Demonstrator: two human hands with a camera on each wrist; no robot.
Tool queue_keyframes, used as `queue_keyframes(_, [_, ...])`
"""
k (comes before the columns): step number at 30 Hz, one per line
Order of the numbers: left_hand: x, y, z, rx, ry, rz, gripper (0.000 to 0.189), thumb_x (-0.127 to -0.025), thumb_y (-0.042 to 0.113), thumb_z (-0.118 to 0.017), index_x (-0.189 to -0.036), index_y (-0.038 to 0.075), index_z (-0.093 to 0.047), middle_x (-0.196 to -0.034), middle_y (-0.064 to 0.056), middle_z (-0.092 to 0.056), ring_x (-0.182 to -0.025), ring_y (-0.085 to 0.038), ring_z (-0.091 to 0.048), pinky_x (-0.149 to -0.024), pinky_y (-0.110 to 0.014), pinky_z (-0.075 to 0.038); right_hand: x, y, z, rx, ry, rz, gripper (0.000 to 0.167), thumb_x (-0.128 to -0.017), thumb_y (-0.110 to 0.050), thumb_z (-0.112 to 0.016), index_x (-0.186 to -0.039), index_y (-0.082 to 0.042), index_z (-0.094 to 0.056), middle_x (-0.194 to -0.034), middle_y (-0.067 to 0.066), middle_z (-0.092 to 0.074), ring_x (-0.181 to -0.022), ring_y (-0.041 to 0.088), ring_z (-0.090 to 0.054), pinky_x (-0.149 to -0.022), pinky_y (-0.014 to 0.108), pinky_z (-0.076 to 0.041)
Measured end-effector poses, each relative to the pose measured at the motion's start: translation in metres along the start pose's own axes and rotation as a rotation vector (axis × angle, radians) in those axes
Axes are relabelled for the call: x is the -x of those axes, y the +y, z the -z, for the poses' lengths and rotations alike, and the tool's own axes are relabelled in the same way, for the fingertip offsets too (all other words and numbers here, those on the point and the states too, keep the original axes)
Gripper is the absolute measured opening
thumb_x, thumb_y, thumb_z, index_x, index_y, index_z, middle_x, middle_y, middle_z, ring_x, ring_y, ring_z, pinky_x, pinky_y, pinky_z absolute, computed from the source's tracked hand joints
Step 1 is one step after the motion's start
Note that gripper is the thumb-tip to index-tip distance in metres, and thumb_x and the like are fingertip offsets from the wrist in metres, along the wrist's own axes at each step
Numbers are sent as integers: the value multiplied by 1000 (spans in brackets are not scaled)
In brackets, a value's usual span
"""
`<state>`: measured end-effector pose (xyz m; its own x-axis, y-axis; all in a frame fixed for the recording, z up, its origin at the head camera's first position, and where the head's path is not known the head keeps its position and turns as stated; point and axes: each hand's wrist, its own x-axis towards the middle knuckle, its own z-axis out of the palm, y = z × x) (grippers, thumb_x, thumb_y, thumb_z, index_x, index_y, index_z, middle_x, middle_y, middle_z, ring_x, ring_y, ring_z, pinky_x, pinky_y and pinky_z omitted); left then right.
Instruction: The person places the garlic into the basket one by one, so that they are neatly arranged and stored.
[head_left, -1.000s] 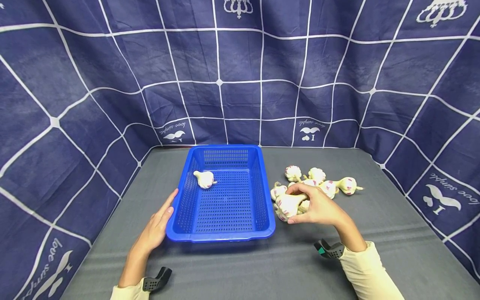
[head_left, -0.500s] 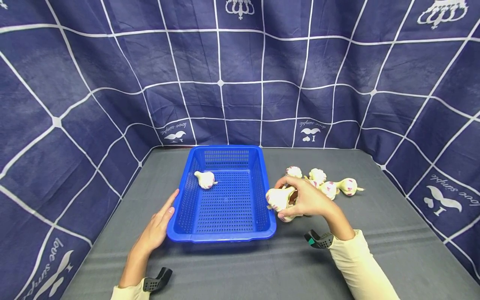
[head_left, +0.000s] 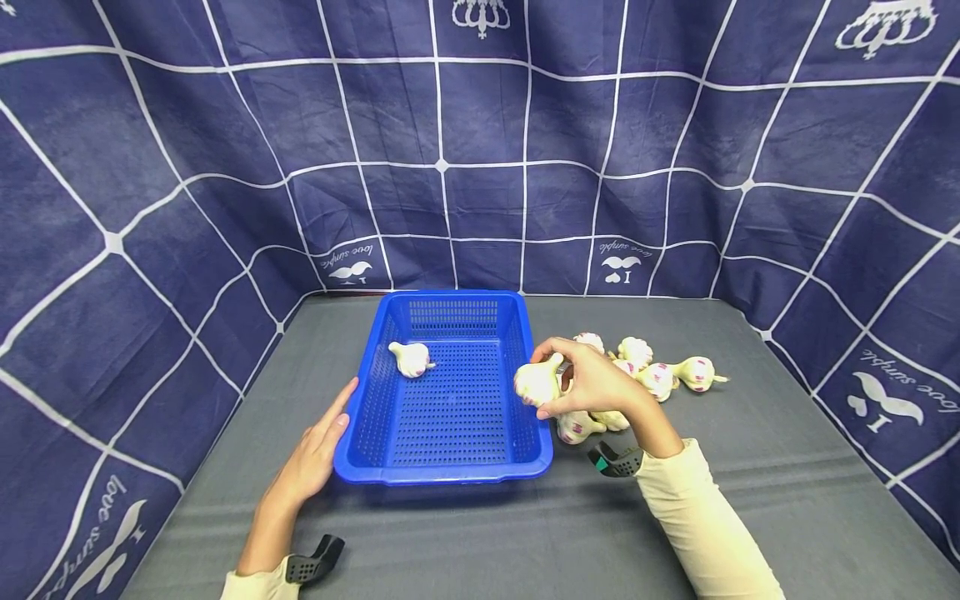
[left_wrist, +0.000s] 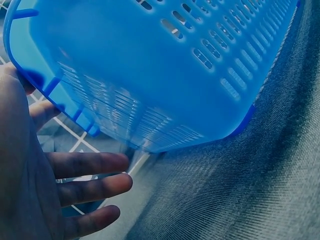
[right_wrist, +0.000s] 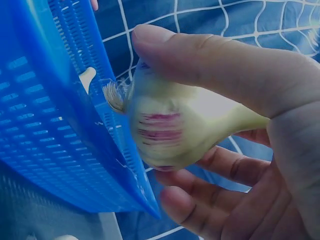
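A white garlic bulb [head_left: 537,383] with purple streaks is pinched between the thumb and fingers of my right hand [head_left: 588,379]. It hangs over the right rim of a blue plastic basket [head_left: 442,475]. In the right wrist view the garlic bulb [right_wrist: 170,120] shows its roots pointing toward the basket wall. Inside the basket, another garlic bulb [head_left: 412,360] lies near the far left. My left hand [head_left: 311,458] rests against the basket's left rim with fingers extended. The left wrist view shows the same hand [left_wrist: 30,175], its fingers straight below the rim.
Several garlic bulbs [head_left: 657,381] lie in a loose pile right of the basket, partly hidden by the right hand. One bulb [head_left: 577,427] sits close to the basket's right side. The grey table [head_left: 480,542] is bordered by a dark blue checked curtain [head_left: 480,200].
My right hand has lifted a garlic bulb from the pile and carried it left, up to the basket's right rim. The left hand and the basket have stayed in place.
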<state>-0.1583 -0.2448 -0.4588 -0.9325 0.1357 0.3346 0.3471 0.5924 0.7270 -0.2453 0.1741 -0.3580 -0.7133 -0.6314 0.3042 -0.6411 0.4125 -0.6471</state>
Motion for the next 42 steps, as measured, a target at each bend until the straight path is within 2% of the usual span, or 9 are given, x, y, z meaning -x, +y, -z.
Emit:
queue_keyframes(4, [0,1,0,-1,-6,2,49,-109,24,-29,-157,15,-28,-154,-20,-35,-137,-45,-38,-103,-10,-18,-10,3,-3,-27,2,25,59,-59,-20,-96,-108,-9,-64,-96,1,-62,-70,27,-60,-59,33,-52])
queue_keyframes(10, [-2,2,1,-24,15,-26,48,-109,21,-29,-156,14,-30,-153,-21,-37,-134,-45,-41,-99,-3,-16,-27,7,-7,-23,23,48,57,-66,-19,-92,-114,-7,-65,-95,1,-63,-77,18,-59,-60,33,-53])
queue_keyframes(12, [-2,2,1,-22,16,-28,48,-109,21,-30,-157,15,-30,-152,-21,-38,-133,-45,-41,-98,-2,-16,-33,6,-8,-8,28,44,55,-67,-19,-91,-115,-8,-66,-94,0,-63,-76,17,-60,-60,33,-53])
queue_keyframes(19, [-3,0,0,-22,8,-32,49,-108,21,-30,-157,15,-30,-153,-20,-38,-133,-46,-40,-99,-2,-16,-53,1,-13,25,32,25,48,-70,-19,-86,-111,-5,-66,-91,5,-65,-77,22,-63,-64,45,-56])
queue_keyframes(23, [-3,1,0,-24,10,-36,49,-108,21,-31,-157,16,-30,-153,-20,-38,-133,-47,-41,-99,-2,-17,-65,-2,-16,79,38,7,47,-72,-21,-83,-111,-3,-65,-92,8,-65,-76,21,-63,-66,35,-55])
queue_keyframes(26, [-3,1,1,-19,10,-33,49,-108,21,-31,-157,17,-30,-153,-20,-39,-134,-45,-41,-99,-2,-17,-73,-5,-18,110,41,18,50,-72,-22,-83,-114,-2,-65,-96,8,-65,-78,20,-62,-66,33,-55])
queue_keyframes(31, [-3,1,1,-12,10,-31,49,-108,21,-31,-157,17,-31,-152,-19,-39,-134,-43,-41,-99,-3,-17,-86,-7,-22,106,19,47,52,-71,-19,-84,-116,0,-64,-103,9,-64,-86,22,-64,-70,37,-57])
queue_keyframes(37, [-3,0,1,-14,11,-33,49,-108,21,-31,-157,17,-31,-152,-19,-39,-134,-44,-42,-99,-3,-17,-103,-7,-30,95,8,57,53,-69,-14,-86,-116,-1,-64,-108,12,-60,-98,26,-64,-73,35,-57])
queue_keyframes(42, [0,0,0,-14,11,-29,48,-108,21,-31,-156,16,-31,-153,-19,-39,-133,-45,-41,-98,-2,-17,-115,-8,-38,151,-12,59,54,-69,-15,-85,-117,-1,-64,-109,14,-64,-100,25,-60,-77,34,-54])
